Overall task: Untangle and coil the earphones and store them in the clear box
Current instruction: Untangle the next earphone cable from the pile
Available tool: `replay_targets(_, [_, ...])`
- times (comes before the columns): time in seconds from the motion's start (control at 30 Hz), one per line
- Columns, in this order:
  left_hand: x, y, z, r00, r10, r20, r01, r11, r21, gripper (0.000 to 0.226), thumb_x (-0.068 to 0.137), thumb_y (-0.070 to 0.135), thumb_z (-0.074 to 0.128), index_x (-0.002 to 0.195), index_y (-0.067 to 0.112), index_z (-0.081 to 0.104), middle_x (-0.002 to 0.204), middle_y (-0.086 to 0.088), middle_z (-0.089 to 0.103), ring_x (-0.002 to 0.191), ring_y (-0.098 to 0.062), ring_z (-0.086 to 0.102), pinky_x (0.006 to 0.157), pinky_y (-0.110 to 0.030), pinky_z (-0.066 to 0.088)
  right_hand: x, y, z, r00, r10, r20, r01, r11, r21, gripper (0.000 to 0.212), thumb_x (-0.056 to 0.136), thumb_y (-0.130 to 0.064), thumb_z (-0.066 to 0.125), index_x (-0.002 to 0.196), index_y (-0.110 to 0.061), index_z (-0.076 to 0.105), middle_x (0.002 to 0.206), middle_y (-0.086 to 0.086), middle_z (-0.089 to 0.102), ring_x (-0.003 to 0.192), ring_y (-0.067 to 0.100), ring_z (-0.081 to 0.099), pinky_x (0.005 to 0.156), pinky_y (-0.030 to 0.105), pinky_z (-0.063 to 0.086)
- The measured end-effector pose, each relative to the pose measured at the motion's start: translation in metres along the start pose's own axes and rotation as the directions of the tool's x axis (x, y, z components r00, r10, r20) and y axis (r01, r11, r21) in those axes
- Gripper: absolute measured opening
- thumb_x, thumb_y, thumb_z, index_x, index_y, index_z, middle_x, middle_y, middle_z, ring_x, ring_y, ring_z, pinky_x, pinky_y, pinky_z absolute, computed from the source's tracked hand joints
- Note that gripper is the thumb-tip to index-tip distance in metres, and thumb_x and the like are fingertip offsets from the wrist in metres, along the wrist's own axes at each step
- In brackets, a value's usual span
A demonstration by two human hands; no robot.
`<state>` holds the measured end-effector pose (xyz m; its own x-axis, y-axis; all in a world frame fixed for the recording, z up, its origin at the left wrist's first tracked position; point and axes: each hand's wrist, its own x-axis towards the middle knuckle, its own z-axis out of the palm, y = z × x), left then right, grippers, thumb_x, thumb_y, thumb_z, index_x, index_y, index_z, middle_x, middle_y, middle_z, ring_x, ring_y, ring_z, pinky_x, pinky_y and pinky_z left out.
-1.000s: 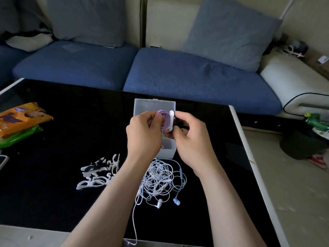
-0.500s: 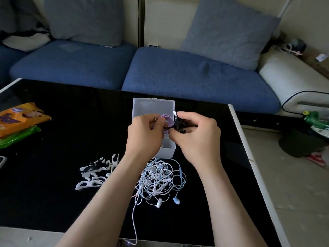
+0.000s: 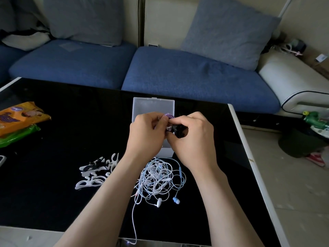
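- A tangle of earphones [image 3: 158, 180] is spread on the black table [image 3: 53, 202].
- A purple coil [image 3: 169, 115] is pinched by the left hand [image 3: 146, 136].
- A black clip [image 3: 179, 131] is gripped by the right hand [image 3: 194, 139].
- Both are held over the clear box [image 3: 153, 106].

No words or numbers can be read here. The shiny orange snack packet [image 3: 21, 120] has big dark letters and a small purple badge on it, but they are too blurry to make out.
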<state>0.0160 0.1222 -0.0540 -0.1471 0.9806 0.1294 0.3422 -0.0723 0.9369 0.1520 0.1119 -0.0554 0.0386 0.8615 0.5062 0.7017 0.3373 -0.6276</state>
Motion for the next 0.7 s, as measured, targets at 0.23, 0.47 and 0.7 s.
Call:
replay_targets(0.23, [0.0, 0.0, -0.002, 0.999, 0.032, 0.011, -0.033, 0.999, 0.035, 0.017, 0.104, 0.026, 0.065, 0.099, 0.031, 0.08, 0.072, 0.01, 0.077, 0.066, -0.007, 0.073, 0.069, -0.033, 0.063, -0.002, -0.005, -0.003, 0.999, 0.05, 0.023, -0.051, 0.997, 0.055, 0.03, 0.083, -0.015, 0.077, 0.11, -0.03, 0.076, 0.096, -0.005, 0.07, 0.083, 0.01, 0.068, 0.075, 0.026, 0.055])
replay_targets(0.47, [-0.003, 0.002, -0.004, 0.988, 0.141, 0.058, -0.145, 0.987, 0.069, 0.023, 0.102, 0.024, 0.068, 0.122, 0.031, 0.078, 0.08, 0.013, 0.078, 0.074, -0.001, 0.074, 0.081, -0.034, 0.063, -0.001, -0.008, -0.006, 0.988, 0.149, -0.031, -0.144, 0.981, 0.133, 0.052, 0.078, -0.011, 0.086, 0.123, -0.021, 0.062, 0.081, -0.021, 0.063, 0.069, 0.006, 0.068, 0.063, 0.011, 0.048])
replay_targets(0.7, [-0.002, 0.005, 0.0, 0.958, 0.285, 0.029, -0.285, 0.936, 0.206, 0.024, 0.102, 0.027, 0.069, 0.126, 0.029, 0.073, 0.068, 0.017, 0.069, 0.062, 0.0, 0.06, 0.069, -0.025, 0.047, 0.0, -0.002, 0.003, 0.979, 0.151, -0.136, -0.138, 0.986, 0.096, 0.033, 0.082, -0.026, 0.082, 0.114, -0.021, 0.072, 0.096, -0.002, 0.072, 0.078, 0.017, 0.072, 0.076, 0.037, 0.059])
